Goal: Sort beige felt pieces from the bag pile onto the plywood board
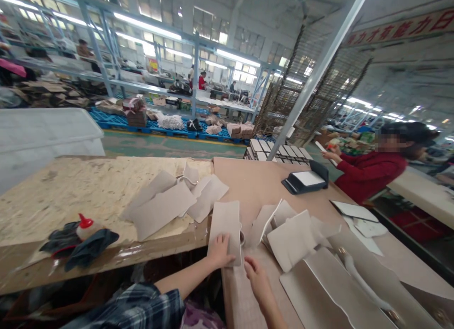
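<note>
Right hand: the right hand is above the near work surface, just beside the panel; fingers loosely curled; whether the fingertips meet cannot be told.
Left hand: the left hand lies on the near part of the panel; fingers extended, thumb apart at the right edge.
Panel: the beige panel is flat, roughly rectangular and matt, with a pale edge; position, at the junction of the two table sections, beneath the left hand.
Round item: a small round item at the panel's right edge, partly covered; type unclear.
Handle: a pale handle with gold-coloured fittings, at lower right, beside large beige sheets.
Table: left section, bare wooden board, stained; right section, smooth tan cover.
Loose pieces: a left pile and a right pile, overlapping, on either side of the panel.
Bottle: a pale bottle with red cap, among dark cloths; contents not discernible.
Dark tray: a dark tray bearing a white insert.
Co-worker: a person in red, right, holding a pale strip.
Bin: a translucent white bin, beyond the board; contents not discernible.
Pallets: blue pallets loaded with stacked pieces.
Room: green floor, tall wire rack, lit workstations behind.
</note>
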The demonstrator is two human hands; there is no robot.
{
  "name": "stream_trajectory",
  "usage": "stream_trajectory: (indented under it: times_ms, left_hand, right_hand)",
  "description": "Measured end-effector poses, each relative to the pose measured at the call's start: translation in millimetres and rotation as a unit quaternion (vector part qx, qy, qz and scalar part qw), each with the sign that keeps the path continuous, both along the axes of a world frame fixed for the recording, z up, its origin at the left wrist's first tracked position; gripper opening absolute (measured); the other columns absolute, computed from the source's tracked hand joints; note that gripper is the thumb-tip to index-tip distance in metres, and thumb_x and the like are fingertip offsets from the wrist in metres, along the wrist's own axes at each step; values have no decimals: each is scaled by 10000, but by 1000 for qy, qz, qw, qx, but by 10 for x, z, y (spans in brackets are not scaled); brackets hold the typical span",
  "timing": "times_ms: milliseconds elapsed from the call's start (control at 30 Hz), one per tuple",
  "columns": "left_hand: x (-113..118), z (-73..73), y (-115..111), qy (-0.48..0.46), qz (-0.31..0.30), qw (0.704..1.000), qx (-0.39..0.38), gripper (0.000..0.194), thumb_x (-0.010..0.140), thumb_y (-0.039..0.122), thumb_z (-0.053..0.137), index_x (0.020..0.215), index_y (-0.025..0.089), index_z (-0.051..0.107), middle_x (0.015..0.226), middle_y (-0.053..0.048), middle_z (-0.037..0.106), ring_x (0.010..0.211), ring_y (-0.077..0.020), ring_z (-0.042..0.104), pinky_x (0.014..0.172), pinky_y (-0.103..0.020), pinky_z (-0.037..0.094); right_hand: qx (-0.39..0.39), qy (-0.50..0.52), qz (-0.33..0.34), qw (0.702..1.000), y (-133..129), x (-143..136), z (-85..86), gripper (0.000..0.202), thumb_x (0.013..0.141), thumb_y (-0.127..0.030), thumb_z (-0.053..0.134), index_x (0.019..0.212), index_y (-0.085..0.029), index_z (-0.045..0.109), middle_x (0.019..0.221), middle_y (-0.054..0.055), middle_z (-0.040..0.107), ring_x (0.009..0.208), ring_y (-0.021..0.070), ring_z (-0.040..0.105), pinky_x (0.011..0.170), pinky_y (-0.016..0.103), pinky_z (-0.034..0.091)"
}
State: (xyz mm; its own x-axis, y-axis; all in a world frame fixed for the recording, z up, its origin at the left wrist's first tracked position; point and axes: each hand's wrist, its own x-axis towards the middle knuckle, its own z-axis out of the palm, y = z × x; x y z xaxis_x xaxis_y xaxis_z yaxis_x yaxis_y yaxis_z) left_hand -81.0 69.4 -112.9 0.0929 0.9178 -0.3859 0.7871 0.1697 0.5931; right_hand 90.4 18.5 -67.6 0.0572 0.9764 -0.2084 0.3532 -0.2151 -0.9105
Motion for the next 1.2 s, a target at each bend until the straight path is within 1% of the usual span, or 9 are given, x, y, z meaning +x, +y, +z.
stream_trajectory:
  times_ms: [200,367,500,633,700,833,1000,1100,1200]
  left_hand:
    - [-49,62,-133,44,-88,993,58,760,785,411,660,1477,264,381,1581,-130,262,1436,-337,268,1139,-504,272]
    - [-244,43,-277,-8,-100,993,63,731,774,314,673,1455,253,414,1577,-109,281,1447,-310,255,1174,-510,198]
    - [-447,25,-327,-131,190,969,83,704,730,185,670,1394,127,443,1535,-185,339,1432,-302,293,1174,-444,221]
    - [-596,48,-381,-458,349,812,-96,501,645,206,718,1101,53,579,1054,-200,682,970,-312,652,830,-382,502]
    - [-635,125,-424,-522,332,778,-111,453,581,169,722,1008,82,597,841,-100,698,755,-241,647,697,-320,485]
    - [-721,497,-492,-550,235,800,-38,438,559,168,720,982,129,615,776,-5,672,673,-144,587,656,-239,435]
    - [-859,1093,-482,-538,58,838,-66,423,608,309,745,979,128,653,855,-36,705,714,-158,611,672,-247,468]
    - [-893,1358,-419,-473,-75,876,-59,322,666,290,683,946,133,696,837,-20,713,727,-158,608,691,-239,470]
    - [-843,1563,-343,-367,-189,911,19,201,675,184,620,836,157,738,762,21,705,717,-144,590,675,-204,435]
  right_hand:
    - [5,10,-67,998,-52,-99,-399,575,525,-450,589,1001,-131,633,1099,190,684,1008,341,646,917,449,506]
    - [-28,57,-80,995,-14,-442,-490,492,488,-341,547,956,-189,561,800,99,707,766,309,681,715,435,546]
    - [-105,178,-101,973,-50,-557,-268,462,448,-298,560,897,-207,504,575,4,639,569,259,651,556,368,525]
    - [-134,294,-109,940,-252,-545,-84,523,452,-278,680,929,-189,485,658,13,682,629,198,662,593,294,522]
    - [-147,299,-91,938,-384,-510,-57,522,491,-284,711,951,-175,491,687,24,690,634,176,654,593,271,507]
    - [-145,272,-42,950,-484,-382,68,524,583,-357,769,1008,-138,552,904,86,706,757,177,654,699,300,520]
    - [65,233,-219,945,-247,-5,658,864,626,-610,737,1297,-159,434,1358,194,501,1219,305,521,998,452,451]
    - [272,10,-256,928,-149,299,1083,857,738,-603,650,1395,-125,376,1454,235,389,1339,337,403,1107,527,326]
    - [439,-281,-103,847,-182,453,1348,601,838,-517,570,1297,-132,523,1415,212,466,1325,352,418,1106,564,291]
